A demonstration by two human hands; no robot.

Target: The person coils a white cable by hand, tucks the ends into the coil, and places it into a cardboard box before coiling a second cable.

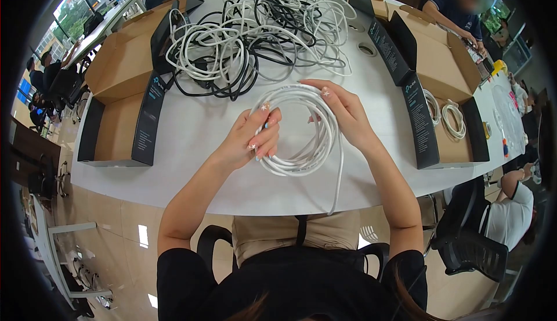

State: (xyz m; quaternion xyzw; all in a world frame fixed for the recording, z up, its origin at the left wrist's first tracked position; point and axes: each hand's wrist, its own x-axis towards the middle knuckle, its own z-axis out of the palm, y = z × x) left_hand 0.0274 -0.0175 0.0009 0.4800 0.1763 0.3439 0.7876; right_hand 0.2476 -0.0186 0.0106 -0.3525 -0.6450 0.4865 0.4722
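A white cable (pixel 299 167) is wound into a loose round coil between my two hands, above the near part of the table. My left hand (pixel 255 132) is closed around the coil's left side, fingers wrapped over the strands. At the upper right of the coil, my right hand (pixel 342 109) grips the loops, its thumb on top and some fingers hidden behind. One loose end hangs down from the right side toward the table edge. Beyond my hands lies a tangled pile of white, grey and black cables (pixel 243 42).
An open black cardboard box (pixel 148 121) stands on the left of the white table (pixel 203 181). Another open box (pixel 420 126) on the right contains coiled white cables (pixel 454 119). A tape roll (pixel 366 49) lies near the far boxes. A person (pixel 458 13) works at the far right.
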